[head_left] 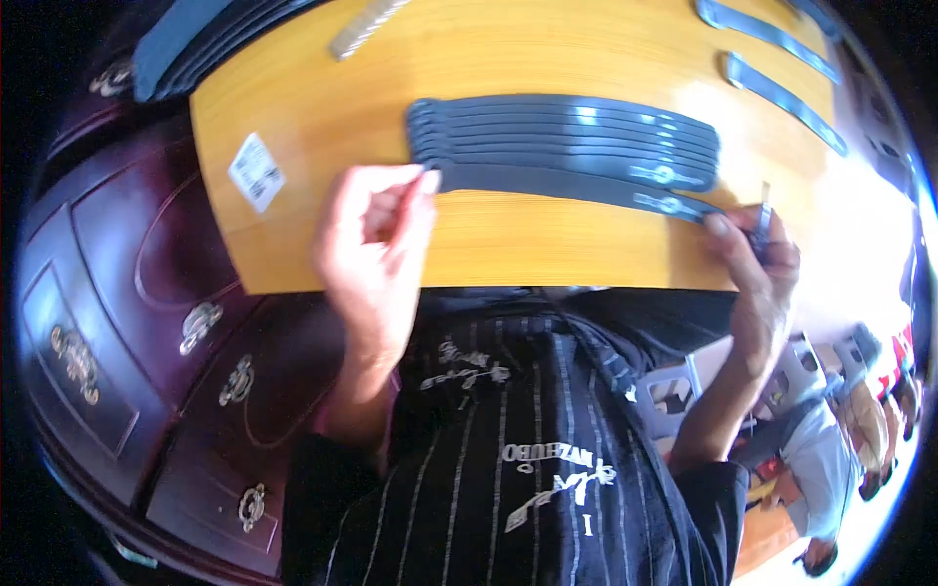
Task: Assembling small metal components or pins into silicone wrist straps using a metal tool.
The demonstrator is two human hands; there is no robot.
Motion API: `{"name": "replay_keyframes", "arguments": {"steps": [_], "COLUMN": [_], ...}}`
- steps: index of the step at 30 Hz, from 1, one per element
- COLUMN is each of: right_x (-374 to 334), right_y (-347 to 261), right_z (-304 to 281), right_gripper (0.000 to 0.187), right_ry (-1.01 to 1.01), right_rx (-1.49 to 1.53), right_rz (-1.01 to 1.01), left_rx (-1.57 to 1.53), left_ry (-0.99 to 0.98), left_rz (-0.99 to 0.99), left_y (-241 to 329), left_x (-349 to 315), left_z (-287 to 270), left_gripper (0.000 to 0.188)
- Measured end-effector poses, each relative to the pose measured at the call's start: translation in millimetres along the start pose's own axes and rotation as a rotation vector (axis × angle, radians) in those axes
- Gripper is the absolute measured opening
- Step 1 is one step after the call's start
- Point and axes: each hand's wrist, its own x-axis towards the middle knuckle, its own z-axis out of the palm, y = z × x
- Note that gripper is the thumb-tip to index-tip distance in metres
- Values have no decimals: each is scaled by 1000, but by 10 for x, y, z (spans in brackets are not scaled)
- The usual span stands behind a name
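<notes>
A row of dark blue-grey flat straps (567, 132) lies overlapped on the wooden table, with rounded left ends and pale printed marks near the right ends. The nearest strap (557, 181) sits along the row's front edge, stretched between my two hands. My left hand (376, 234) pinches its left end between thumb and fingertips. At the other end, my right hand (757, 254) has thumb and finger closed on the strap's right tip. A slim tool with a metallic tip (764, 210) also pokes up from the right fingers; its kind is unclear.
The wooden table (547, 244) ends just before my body. More dark straps (777, 98) lie at the far right, and a dark stack (215, 44) at the far left. A white label (256, 173) and a ridged strip (366, 27) lie leftward. Dark cabinets (195, 244) stand left; people (826, 459) sit right.
</notes>
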Motion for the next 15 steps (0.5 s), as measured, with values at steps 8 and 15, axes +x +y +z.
{"name": "replay_keyframes", "arguments": {"steps": [8, 15], "right_x": [34, 82], "right_y": [-16, -50], "right_z": [102, 84], "right_gripper": [19, 21], "right_ry": [-47, -32], "right_rx": [-17, -14], "right_rz": [-87, -96], "left_rx": [18, 63], "left_ry": [-14, -14], "left_rz": [-8, -6], "left_y": [1, 7], "left_x": [-1, 7], "left_z": [-72, -42], "left_gripper": [12, 11]}}
